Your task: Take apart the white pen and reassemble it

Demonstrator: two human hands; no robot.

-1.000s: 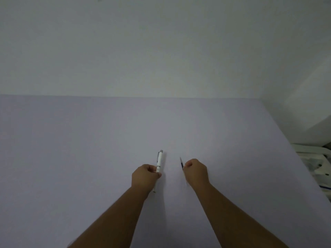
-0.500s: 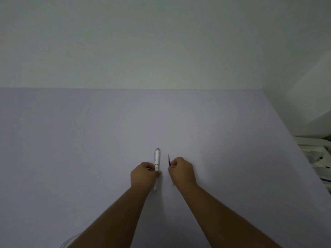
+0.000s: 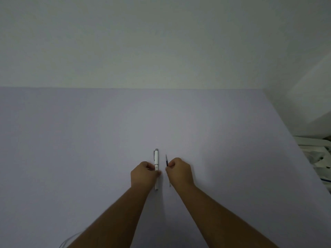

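Observation:
The white pen body (image 3: 156,159) with a grey cap end and clip points away from me, its lower tip showing below my left hand (image 3: 144,176), which is shut around its middle. A thin dark refill (image 3: 166,160) sticks up out of my right hand (image 3: 180,171), which is shut on it; the refill's pale lower end (image 3: 169,184) shows beneath the hand. The two parts are parallel, a small gap apart, both low over the lilac table (image 3: 89,140).
The table's right edge runs diagonally at the right, with white clutter (image 3: 317,154) beyond it. A thin pale cable (image 3: 67,241) curves at the bottom left near my left forearm. A plain wall rises behind the table.
My right hand carried the refill leftward toward the pen body, closing the gap. The left hand with the pen stayed roughly in place, and the pen now stands straighter.

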